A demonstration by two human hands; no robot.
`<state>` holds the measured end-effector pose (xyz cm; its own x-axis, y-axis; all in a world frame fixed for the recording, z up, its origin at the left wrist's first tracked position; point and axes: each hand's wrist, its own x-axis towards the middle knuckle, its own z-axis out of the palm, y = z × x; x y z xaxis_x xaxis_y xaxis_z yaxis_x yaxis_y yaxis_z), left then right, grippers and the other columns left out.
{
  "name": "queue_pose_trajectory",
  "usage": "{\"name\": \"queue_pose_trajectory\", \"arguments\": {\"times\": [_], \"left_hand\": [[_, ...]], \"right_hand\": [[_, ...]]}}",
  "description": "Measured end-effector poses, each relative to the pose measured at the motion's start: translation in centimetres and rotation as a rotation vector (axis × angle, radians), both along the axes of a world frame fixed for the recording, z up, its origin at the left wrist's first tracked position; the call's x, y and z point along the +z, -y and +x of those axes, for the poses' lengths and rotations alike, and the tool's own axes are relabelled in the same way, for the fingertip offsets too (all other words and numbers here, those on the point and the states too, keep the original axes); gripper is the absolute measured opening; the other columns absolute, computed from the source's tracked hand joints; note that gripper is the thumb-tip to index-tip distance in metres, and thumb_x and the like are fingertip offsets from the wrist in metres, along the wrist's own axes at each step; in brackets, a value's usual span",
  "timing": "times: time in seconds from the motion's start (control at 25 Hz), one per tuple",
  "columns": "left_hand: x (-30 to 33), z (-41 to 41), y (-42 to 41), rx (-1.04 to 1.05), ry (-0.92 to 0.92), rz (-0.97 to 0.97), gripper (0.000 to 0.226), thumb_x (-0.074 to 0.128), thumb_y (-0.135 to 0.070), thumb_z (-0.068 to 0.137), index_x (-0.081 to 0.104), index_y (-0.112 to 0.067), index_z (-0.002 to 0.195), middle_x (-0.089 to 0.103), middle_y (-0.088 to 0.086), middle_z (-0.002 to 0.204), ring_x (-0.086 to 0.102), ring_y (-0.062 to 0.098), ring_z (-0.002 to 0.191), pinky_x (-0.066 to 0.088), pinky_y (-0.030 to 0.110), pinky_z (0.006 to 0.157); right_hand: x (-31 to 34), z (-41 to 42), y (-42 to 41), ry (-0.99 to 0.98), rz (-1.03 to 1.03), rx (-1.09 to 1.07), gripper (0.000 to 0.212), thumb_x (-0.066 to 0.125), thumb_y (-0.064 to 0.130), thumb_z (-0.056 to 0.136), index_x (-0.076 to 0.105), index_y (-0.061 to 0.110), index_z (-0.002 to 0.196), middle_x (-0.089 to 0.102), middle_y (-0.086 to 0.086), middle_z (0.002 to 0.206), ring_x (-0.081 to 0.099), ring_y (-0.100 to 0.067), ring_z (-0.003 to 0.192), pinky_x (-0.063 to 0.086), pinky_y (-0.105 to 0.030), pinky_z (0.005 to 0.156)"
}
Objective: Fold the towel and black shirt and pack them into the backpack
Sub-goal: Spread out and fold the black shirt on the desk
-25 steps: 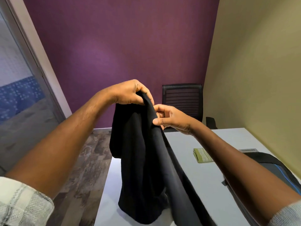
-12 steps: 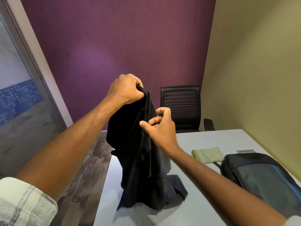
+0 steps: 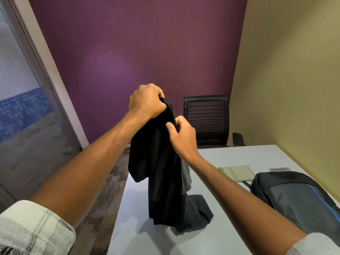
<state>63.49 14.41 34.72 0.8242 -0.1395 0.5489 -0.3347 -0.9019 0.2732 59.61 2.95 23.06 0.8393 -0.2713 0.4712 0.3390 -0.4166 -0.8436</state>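
Note:
The black shirt (image 3: 163,173) hangs bunched in the air over the white table (image 3: 230,227), its lower end crumpled on the tabletop. My left hand (image 3: 145,102) grips the shirt's top in a fist. Just below and to the right, my right hand (image 3: 182,135) pinches the fabric with thumb and fingers. A folded green striped towel (image 3: 237,172) lies flat on the table to the right. The dark grey backpack (image 3: 298,199) with a blue stripe lies beside the towel at the right edge; whether it is open cannot be seen.
A black mesh office chair (image 3: 207,118) stands behind the table against the purple wall. A small grey plate (image 3: 278,169) sits in the tabletop near the beige wall. A glass partition and wood-look floor are at the left.
My right hand has closed on the shirt just under my left hand, after hovering with fingers apart. The shirt's lower end has settled onto the table and the view has shifted left.

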Motion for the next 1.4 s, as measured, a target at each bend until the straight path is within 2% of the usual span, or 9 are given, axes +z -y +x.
{"name": "queue_pose_trajectory", "arguments": {"times": [0.12,0.28,0.4,0.6,0.76,0.92,1.08,1.2,1.4], "left_hand": [[0.0,0.7,-1.8,0.032,0.018,0.002,0.019,0.064,-0.013,0.075,0.074,-0.026,0.084,0.065,-0.007,0.077,0.063,0.020,0.073,0.046,0.030,0.065],[-1.1,1.6,-4.9,0.037,-0.087,-0.013,0.017,0.082,-0.039,0.072,0.073,-0.028,0.082,0.066,-0.008,0.073,0.064,0.020,0.074,0.043,0.029,0.064],[-3.4,1.9,-7.3,0.053,-0.150,0.003,0.026,0.084,-0.046,0.071,0.072,-0.026,0.083,0.066,-0.005,0.073,0.062,0.022,0.072,0.043,0.031,0.063],[-6.6,2.3,-13.2,0.164,-0.195,-0.013,0.018,0.074,-0.043,0.085,0.071,-0.025,0.086,0.067,0.002,0.079,0.064,0.031,0.081,0.042,0.033,0.062],[-6.2,1.9,-14.5,0.170,-0.154,-0.108,0.009,0.069,-0.036,0.092,0.073,-0.028,0.094,0.067,0.000,0.083,0.058,0.024,0.075,0.038,0.030,0.061],[-6.1,1.2,-14.5,0.231,-0.053,-0.175,0.025,0.061,-0.008,0.093,0.076,-0.025,0.105,0.073,0.007,0.099,0.059,0.028,0.080,0.044,0.033,0.066],[-11.1,0.2,-16.0,0.244,-0.137,-0.183,0.036,0.051,-0.004,0.081,0.075,-0.024,0.100,0.073,0.010,0.091,0.063,0.035,0.079,0.056,0.043,0.070],[-18.3,-1.7,-17.1,0.271,-0.341,-0.179,0.038,0.047,-0.004,0.076,0.075,-0.018,0.097,0.071,0.015,0.082,0.065,0.039,0.078,0.055,0.040,0.066],[-27.5,-8.3,-15.6,0.410,-0.848,-0.929,0.019,0.040,0.001,0.098,0.059,-0.002,0.101,0.061,0.015,0.078,0.057,0.033,0.069,0.042,0.035,0.054]], "right_hand": [[2.4,0.3,2.5,0.024,-0.025,-0.024,0.010,0.059,0.018,0.092,0.052,0.013,0.088,0.060,0.001,0.075,0.055,-0.015,0.069,0.044,-0.035,0.066],[7.7,0.4,7.3,0.055,-0.548,0.101,0.013,0.074,0.033,0.086,0.070,0.021,0.086,0.068,0.008,0.075,0.063,-0.007,0.072,0.048,-0.025,0.069],[10.0,0.4,10.3,0.042,-0.745,-0.010,0.019,0.073,0.038,0.085,0.075,0.023,0.095,0.065,0.009,0.073,0.066,-0.014,0.076,0.055,-0.031,0.075],[9.9,-0.2,15.5,0.029,-0.746,-0.251,0.022,0.071,0.039,0.086,0.075,0.022,0.100,0.075,-0.002,0.092,0.069,-0.026,0.092,0.053,-0.033,0.077],[8.1,-0.6,16.9,-0.002,-0.777,-0.302,0.023,0.069,0.041,0.089,0.074,0.018,0.091,0.070,-0.004,0.077,0.066,-0.029,0.078,0.043,-0.029,0.063],[6.9,-2.1,17.9,-0.128,-0.836,-0.137,0.034,0.073,0.053,0.084,0.073,0.019,0.082,0.066,-0.001,0.067,0.064,-0.022,0.066,0.044,-0.029,0.057],[1.8,-4.4,18.1,-0.405,-0.920,0.023,0.047,0.079,0.054,0.076,0.077,0.018,0.106,0.076,-0.005,0.100,0.070,-0.026,0.096,0.052,-0.031,0.076],[-4.4,-6.3,17.4,-0.547,-0.947,0.066,0.021,0.074,0.039,0.088,0.077,0.021,0.099,0.074,-0.005,0.092,0.068,-0.029,0.092,0.042,-0.029,0.070],[-14.8,-11.0,16.0,-0.703,-0.809,0.034,0.020,0.053,0.015,0.092,0.055,0.021,0.073,0.062,-0.004,0.080,0.057,-0.027,0.077,0.041,-0.038,0.064]]}}
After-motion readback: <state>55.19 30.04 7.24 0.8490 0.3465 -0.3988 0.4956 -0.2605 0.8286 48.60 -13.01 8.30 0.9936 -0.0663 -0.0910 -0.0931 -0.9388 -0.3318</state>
